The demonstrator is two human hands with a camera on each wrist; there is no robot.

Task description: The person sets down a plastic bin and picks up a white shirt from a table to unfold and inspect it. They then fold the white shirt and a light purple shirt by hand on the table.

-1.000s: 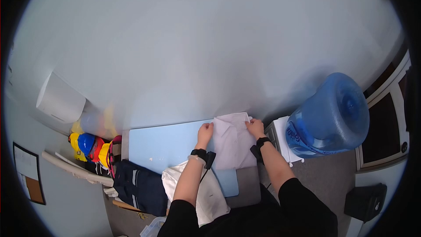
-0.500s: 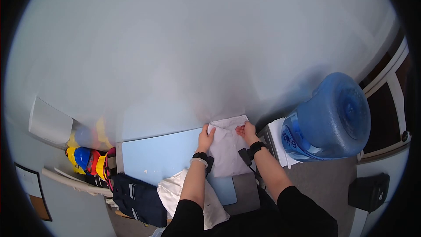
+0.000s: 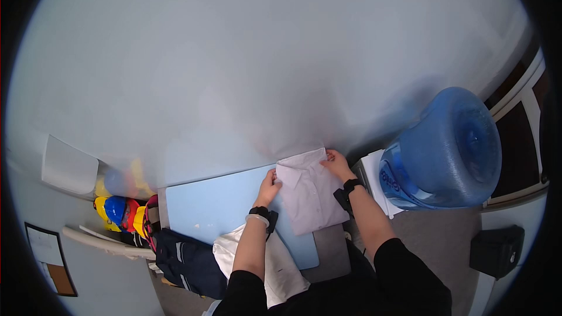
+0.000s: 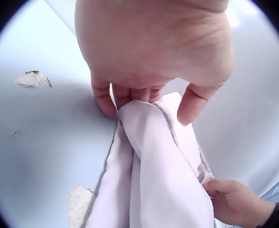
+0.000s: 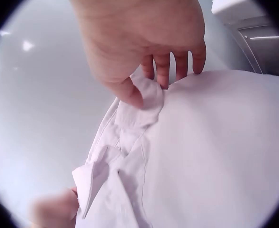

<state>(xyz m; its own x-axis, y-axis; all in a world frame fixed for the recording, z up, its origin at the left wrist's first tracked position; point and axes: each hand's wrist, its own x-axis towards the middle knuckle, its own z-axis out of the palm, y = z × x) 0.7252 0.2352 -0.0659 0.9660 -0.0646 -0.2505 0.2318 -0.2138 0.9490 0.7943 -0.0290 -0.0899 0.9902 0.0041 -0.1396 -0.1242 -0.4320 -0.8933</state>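
Observation:
A folded pale lilac dress shirt [image 3: 313, 199] lies on the right part of the light blue board, its collar and button front facing up. At its upper left edge is my left hand [image 3: 269, 188]; in the left wrist view the fingers [image 4: 144, 94] go behind the folded edge, with the thumb spread to the other side. My right hand [image 3: 338, 165] holds the upper right corner. In the right wrist view its thumb [image 5: 132, 95] presses on the collar band, while the other fingers reach over the far edge.
A white folded cloth [image 3: 281, 275] and a navy garment with reflective strips [image 3: 190, 260] lie nearer me, on the left. Yellow, blue and red helmets [image 3: 116, 209] sit at the far left. A large blue water bottle [image 3: 439, 152] stands to the right on a white stand.
The shirt's collar and button front have come clearly into view. My right hand moved inward over the shirt, then back out to its upper right corner; the left stayed near the left edge.

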